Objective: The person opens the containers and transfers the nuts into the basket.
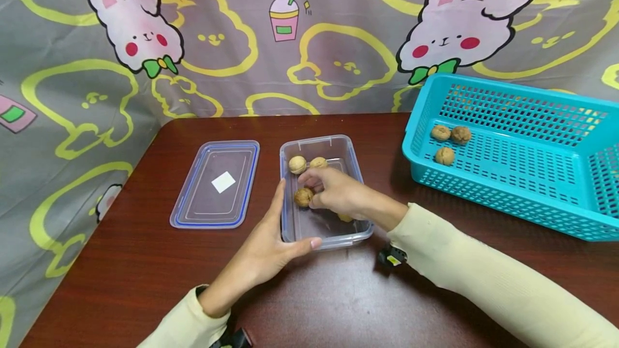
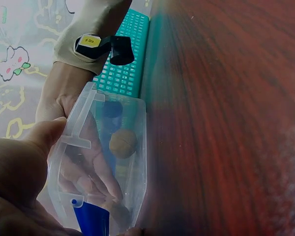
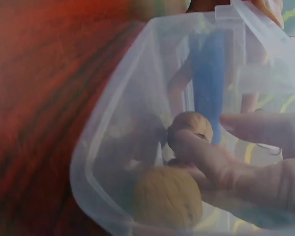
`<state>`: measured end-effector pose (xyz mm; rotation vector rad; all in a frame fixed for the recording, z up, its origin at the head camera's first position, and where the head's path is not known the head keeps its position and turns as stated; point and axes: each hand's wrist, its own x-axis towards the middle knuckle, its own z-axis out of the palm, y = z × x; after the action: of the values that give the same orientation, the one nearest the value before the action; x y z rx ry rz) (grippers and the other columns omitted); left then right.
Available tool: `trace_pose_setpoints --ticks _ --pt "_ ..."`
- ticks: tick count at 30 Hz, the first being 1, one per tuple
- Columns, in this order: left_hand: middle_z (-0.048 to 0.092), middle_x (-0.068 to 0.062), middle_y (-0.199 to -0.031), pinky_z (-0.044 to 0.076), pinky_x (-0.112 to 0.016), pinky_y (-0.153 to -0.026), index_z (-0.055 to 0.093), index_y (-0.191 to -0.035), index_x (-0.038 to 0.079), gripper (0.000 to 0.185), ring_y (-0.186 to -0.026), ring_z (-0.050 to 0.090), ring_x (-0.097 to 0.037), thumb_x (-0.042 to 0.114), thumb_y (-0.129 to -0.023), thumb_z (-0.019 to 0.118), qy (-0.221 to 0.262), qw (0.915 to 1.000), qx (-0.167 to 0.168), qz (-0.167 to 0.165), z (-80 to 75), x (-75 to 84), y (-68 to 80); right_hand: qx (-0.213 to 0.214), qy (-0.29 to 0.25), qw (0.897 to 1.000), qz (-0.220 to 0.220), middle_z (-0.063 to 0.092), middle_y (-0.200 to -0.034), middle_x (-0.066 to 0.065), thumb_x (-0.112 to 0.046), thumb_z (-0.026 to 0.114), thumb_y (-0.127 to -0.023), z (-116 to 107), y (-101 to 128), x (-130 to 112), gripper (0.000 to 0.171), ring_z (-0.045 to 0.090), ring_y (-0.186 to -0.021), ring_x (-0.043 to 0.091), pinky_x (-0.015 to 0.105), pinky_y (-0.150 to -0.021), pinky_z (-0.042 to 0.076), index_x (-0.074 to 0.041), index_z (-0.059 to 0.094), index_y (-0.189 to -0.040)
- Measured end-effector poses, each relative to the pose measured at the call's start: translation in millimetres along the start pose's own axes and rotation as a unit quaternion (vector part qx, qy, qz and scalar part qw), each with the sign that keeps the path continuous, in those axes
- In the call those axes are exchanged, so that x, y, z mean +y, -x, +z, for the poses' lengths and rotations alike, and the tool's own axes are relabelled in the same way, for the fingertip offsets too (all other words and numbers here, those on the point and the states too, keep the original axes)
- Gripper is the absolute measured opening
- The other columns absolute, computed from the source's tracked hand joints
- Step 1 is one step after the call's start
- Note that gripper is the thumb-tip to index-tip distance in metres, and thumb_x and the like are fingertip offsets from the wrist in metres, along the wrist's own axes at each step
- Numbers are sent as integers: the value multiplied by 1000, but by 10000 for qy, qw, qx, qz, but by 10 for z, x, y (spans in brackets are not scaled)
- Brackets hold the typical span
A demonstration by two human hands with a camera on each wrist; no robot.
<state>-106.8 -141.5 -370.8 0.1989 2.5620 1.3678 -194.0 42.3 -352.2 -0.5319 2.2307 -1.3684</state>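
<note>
A clear plastic container stands open at the middle of the dark red table. Two walnuts lie at its far end. My right hand reaches inside and pinches a third walnut between thumb and forefinger; the right wrist view shows this walnut at my fingertips and another walnut under the palm. My left hand braces the container's near left corner, with straight fingers along the left wall and the thumb along the front rim. In the left wrist view the container shows one walnut.
The container's flat lid lies just left of it. A turquoise perforated basket sits at the right with three walnuts at its left end. A cartoon-rabbit cloth hangs behind and along the table's left side.
</note>
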Motion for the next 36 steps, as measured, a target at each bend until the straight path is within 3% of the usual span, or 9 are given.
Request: trace_pose_setpoints --ticks 9,15,24,30,36 --pt "24 -22 -171 32 -58 -124 -6 -170 18 127 -150 42 -36 38 -86 87 -15 10000 -12 -24 -7 6 5 172 -854 9960 184 63 -124 18 12 62 -80 63 -16 29 53 59 -110 23 30 -94 51 8 61 -133" --pt "22 -19 -173 29 -56 -126 -7 -170 19 129 -152 38 -34 36 -85 88 41 9999 -53 -128 -9 11 3 -36 -2069 9766 586 53 -120 14 15 55 -83 65 -47 60 52 56 -98 17 21 -81 54 13 53 -135" --pt "20 -16 -174 28 -54 -127 -8 -170 20 129 -153 37 -32 35 -85 88 120 9999 -77 -94 -7 1 0 -41 -2479 9648 875 49 -118 14 19 54 -87 63 -57 39 47 59 -98 19 25 -88 60 13 51 -134" --pt "22 -19 -173 28 -55 -127 -7 -169 16 128 -153 37 -33 33 -85 88 183 9998 -61 51 -5 2 0 -172 -2685 9593 855 54 -110 15 21 51 -87 57 -62 42 47 65 -91 21 36 -95 62 14 52 -133" --pt "28 -19 -171 30 -54 -126 -7 -169 14 128 -152 40 -32 32 -86 88 227 9995 -69 185 -7 -2 0 -338 -2797 9569 704 56 -108 13 19 55 -91 47 -56 44 39 64 -94 19 42 -99 60 14 55 -130"
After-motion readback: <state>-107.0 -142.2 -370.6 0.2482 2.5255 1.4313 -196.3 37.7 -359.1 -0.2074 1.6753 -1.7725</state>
